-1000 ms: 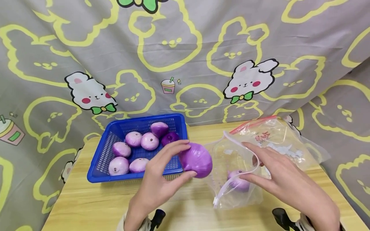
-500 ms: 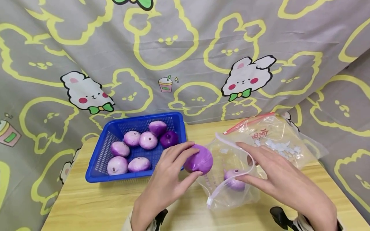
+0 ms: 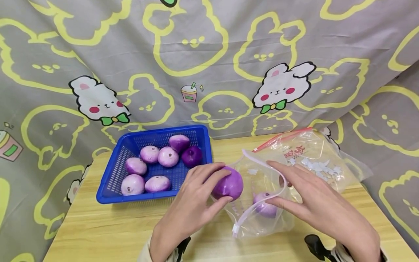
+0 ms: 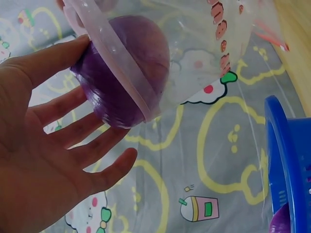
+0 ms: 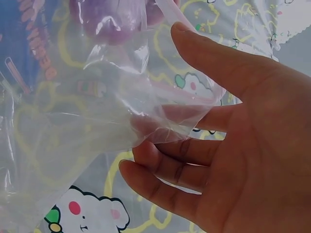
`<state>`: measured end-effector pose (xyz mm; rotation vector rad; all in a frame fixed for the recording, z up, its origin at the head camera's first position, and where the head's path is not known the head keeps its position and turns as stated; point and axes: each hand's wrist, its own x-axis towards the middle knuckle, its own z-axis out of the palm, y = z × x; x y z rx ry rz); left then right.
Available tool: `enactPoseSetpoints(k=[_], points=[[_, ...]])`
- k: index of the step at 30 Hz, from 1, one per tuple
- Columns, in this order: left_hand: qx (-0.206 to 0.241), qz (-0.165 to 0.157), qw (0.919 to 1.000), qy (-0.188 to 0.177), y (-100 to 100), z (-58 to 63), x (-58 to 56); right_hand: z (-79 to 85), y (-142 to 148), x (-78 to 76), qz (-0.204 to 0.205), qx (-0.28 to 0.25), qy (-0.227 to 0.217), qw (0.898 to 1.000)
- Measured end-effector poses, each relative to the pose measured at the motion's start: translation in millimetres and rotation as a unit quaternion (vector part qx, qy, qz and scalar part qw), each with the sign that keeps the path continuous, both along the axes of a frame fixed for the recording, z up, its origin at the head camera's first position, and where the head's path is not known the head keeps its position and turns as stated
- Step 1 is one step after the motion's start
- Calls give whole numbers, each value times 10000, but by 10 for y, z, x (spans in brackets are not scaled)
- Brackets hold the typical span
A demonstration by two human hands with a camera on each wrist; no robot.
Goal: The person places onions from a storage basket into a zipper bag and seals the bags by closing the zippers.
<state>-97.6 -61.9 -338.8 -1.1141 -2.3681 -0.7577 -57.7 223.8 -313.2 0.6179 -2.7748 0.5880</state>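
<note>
My left hand point(image 3: 191, 205) holds a purple onion point(image 3: 231, 185) between thumb and fingers, at the left side of a clear zip bag's mouth. In the left wrist view the bag's zip strip point(image 4: 116, 63) crosses over this onion point(image 4: 95, 90), so part of it lies behind the film. Another onion point(image 3: 266, 209) rests inside the zip bag point(image 3: 275, 228). With thumb and fingers spread at the right rim, my right hand point(image 3: 314, 191) holds the bag's mouth apart. Some of its fingers show through the film point(image 5: 97, 131) in the right wrist view.
Left of the bag, a blue plastic basket point(image 3: 109, 178) contains several purple onions point(image 3: 158, 184). A larger clear bag point(image 3: 327, 160) with a red zip strip and white patches lies at the back right. A patterned curtain point(image 3: 226, 47) hangs behind the wooden table point(image 3: 108, 229).
My left hand has brought the onion rightward to the bag's mouth, where it now overlaps the rim. The bag and my right hand have shifted slightly left; the basket's onions stay put.
</note>
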Motion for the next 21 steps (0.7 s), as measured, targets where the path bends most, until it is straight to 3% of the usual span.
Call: enactPoseSetpoints(k=[9,16,21], points=[[-166,32,9999,21,-2,-18,-9,1,3,-15,60,-79,82,9999],[-252,81,9996,-105,-17,-16,-12,1,21,-25,-71,-123,-187,9997],[-210,141,9994,-221,-44,-6,-14,-1,45,-42,-110,-110,-29,9999]])
